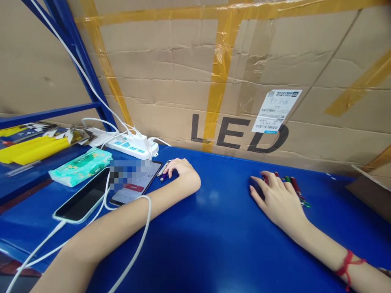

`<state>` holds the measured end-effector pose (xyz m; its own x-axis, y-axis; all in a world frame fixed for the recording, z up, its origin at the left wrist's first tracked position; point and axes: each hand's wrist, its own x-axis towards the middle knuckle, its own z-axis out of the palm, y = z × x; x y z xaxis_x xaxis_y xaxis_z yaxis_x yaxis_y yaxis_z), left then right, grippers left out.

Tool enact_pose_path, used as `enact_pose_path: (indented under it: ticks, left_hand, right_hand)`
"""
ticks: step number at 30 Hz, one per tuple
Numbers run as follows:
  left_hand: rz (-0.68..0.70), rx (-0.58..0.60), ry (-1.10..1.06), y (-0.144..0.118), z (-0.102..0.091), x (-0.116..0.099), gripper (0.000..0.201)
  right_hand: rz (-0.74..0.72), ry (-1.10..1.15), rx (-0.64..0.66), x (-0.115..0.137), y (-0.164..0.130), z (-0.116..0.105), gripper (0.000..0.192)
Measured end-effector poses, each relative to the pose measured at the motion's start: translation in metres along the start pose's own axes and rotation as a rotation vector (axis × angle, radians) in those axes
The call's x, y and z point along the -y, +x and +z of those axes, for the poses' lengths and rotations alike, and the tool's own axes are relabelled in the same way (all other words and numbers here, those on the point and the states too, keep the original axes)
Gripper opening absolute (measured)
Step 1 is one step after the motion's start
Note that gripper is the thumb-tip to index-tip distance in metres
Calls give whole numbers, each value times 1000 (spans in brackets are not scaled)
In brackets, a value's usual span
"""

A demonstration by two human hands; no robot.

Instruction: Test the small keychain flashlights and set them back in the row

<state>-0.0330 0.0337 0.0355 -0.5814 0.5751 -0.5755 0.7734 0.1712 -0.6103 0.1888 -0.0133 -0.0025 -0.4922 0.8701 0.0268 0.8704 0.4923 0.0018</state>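
Observation:
My left hand [182, 169] rests on the blue table [220, 236] with its fingers curled over a small purple and silver pen-like item [164, 174] beside a phone. My right hand [276, 195] lies flat on the table at the right, fingers spread over a bunch of red and green pens [295, 188]. A red string is tied around my right wrist. Whether either hand actually grips its item is not clear.
Two phones lie at the left: one with a lit screen [136, 183], one dark [82, 197] with a white cable [134, 252] crossing my left forearm. A white power strip [132, 145], a teal tissue pack [79, 166], and a large cardboard box marked LED [238, 81] stand behind.

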Motion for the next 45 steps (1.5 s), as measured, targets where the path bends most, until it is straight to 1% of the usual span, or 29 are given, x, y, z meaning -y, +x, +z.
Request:
enact_pose_path:
  ticks: [3,5,7,10,13,15,18,20,23,25,26,28,30,32,34,37,42,45]
  left_hand:
    - [78,15,24,-3,2,-2,41]
    - [184,9,21,-7,3,-3,44]
    - [322,-33,9,-14,6,-6,47]
    - [556,-151,-21,-26,12,-12,40]
    - [812,-304,-67,-36,21,-19,33]
    - [971,-411,-109,-39,26,-22,33]
    - [1117,-526,-171,-38,31,-25,33]
    - [1176,-559,-204,-34,32,-25,32]
    - [1275,-567,-242,-27,32,-24,29]
    - [1286,-557,-313,-23,33,-24,30]
    - [1252,-552,-359,-22,34,-24,29]
    - [1124,-534,-445,-21,36,-25,23]
    - [1010,-505,-483,-20,38,-25,20]
    - [987,-469,-503,-19,39,-26,19]
    - [1037,-437,-519,-18,39,-26,19]
    - [1157,-405,-557,-15,39,-27,19]
    - [1349,-376,-623,-11,38,-26,11]
    - [1430,-372,-656,-11,37,-25,7]
  right_hand:
    - [-14,43,6,1,2,-2,37]
    - [-23,73,17,1,2,-2,36]
    - [-33,103,20,1,2,-2,35]
    - [-60,129,11,-2,1,1,34]
    - [-101,139,1,-5,0,5,33]
    - [-123,155,-9,-6,0,7,33]
    - [-158,201,-34,-6,2,7,33]
    - [-181,241,-58,-5,2,7,34]
    - [-191,303,-79,-3,3,7,34]
    - [-177,370,-50,-2,2,8,35]
    - [-164,414,-26,-1,2,8,35]
    - [-142,505,37,0,2,8,35]
    - [-126,575,90,1,1,7,35]
    - [-123,614,124,2,1,6,35]
    - [-131,640,138,1,1,5,35]
    - [-139,668,140,0,1,5,33]
    - [-125,655,85,0,0,7,34]
    - [-141,656,73,1,-1,8,33]
